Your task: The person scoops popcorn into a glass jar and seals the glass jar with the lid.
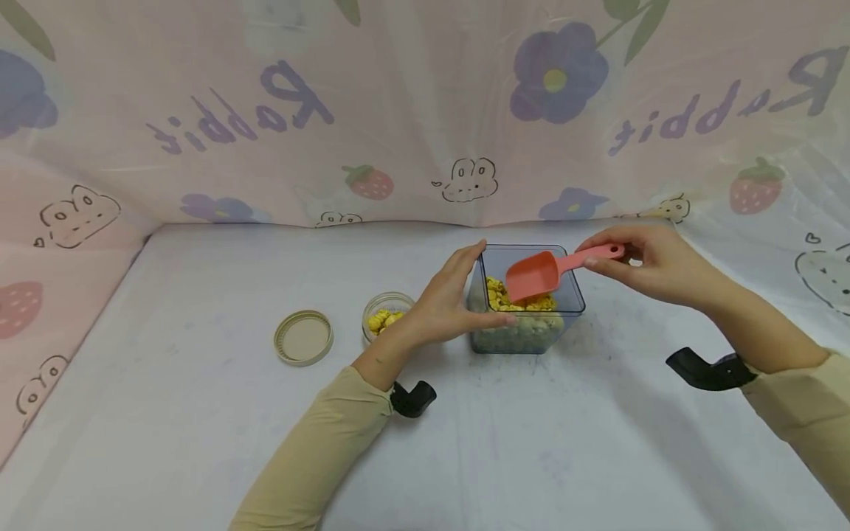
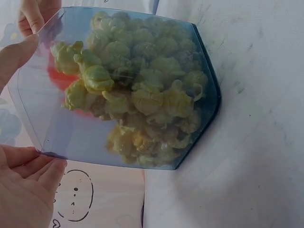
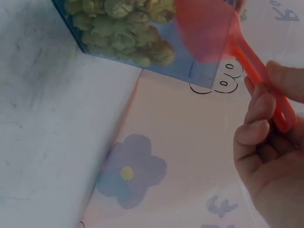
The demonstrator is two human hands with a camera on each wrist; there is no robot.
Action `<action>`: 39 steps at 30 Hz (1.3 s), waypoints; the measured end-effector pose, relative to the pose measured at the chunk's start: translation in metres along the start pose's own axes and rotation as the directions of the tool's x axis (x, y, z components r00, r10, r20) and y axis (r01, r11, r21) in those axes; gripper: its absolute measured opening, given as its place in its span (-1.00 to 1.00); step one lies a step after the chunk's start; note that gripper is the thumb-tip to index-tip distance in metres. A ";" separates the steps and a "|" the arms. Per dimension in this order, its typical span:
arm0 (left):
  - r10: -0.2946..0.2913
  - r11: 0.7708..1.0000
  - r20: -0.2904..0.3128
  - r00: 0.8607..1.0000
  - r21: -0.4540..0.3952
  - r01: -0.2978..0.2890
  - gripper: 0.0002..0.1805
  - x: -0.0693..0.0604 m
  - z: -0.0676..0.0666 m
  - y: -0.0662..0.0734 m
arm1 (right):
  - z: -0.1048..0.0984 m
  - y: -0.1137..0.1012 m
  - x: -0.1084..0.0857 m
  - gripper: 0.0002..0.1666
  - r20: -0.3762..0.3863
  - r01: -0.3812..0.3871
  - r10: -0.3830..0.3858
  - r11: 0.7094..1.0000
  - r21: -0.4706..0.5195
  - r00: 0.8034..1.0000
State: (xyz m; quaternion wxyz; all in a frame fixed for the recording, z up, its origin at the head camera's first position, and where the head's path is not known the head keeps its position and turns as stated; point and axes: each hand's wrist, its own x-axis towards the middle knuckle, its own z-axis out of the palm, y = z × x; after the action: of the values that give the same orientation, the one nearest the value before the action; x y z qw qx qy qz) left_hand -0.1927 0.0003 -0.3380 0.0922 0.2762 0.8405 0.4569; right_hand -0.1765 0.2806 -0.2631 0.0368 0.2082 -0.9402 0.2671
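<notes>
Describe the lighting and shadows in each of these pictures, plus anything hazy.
Head view: fairly bright, with a soft shadow across the white table toward the right; left wrist view: dimmer, the red scoop hazy through the tinted wall of the container; right wrist view: also dim, a greyish patch darkening the table left of the container.

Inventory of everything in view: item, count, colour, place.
Tabletop: 1, white, under the items
Container: 1, clear bluish, right of centre
Scoop: 1, coral red, blade inside container
Jar: 1, clear, left of container, partly hidden
Popcorn: many, yellow, in container and jar
Lid: 1, beige, left of jar
Printed sheeting: count unclear, mostly pink, around tabletop
Wrist devices: 2, black, one per wrist
Sleeves: 2, beige, on forearms
Left hand: 1, bare, gripping container
Right hand: 1, bare, holding scoop
</notes>
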 end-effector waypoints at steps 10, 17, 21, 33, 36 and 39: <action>0.004 1.000 -0.002 1.000 0.002 -0.004 0.19 0.001 -0.001 0.000 | -0.023 -0.008 0.011 -0.82 0.099 0.102 -0.092 0.989 -0.105 0.991; 0.010 1.000 -0.004 1.000 -0.003 -0.010 0.18 0.001 0.001 -0.001 | -0.025 -0.006 0.016 -0.79 0.158 0.134 -0.116 0.985 -0.108 0.981; 0.015 1.000 -0.004 1.000 -0.004 -0.015 0.19 0.002 0.001 0.000 | -0.027 -0.006 0.016 -0.77 0.198 0.144 -0.123 0.986 -0.090 0.972; 0.015 1.000 -0.013 1.000 -0.010 -0.016 0.18 0.001 0.001 -0.001 | 0.000 -0.012 0.014 -0.80 0.211 0.180 -0.180 0.983 0.022 0.961; 0.013 1.000 -0.016 1.000 -0.009 -0.013 0.18 0.000 0.001 -0.001 | 0.010 -0.017 0.013 -0.83 0.203 0.151 -0.155 0.988 0.035 0.967; 0.012 1.000 -0.019 1.000 -0.008 -0.012 0.18 0.000 0.001 -0.001 | 0.015 -0.018 0.012 -0.84 0.187 0.121 -0.127 0.992 0.043 0.974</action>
State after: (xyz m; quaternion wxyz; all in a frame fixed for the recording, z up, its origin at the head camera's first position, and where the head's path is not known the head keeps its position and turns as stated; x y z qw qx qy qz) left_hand -0.1923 0.0008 -0.3398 0.0827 0.2765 0.8379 0.4634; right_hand -0.1794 0.2545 -0.2645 -0.0396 0.2915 -0.9203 0.2580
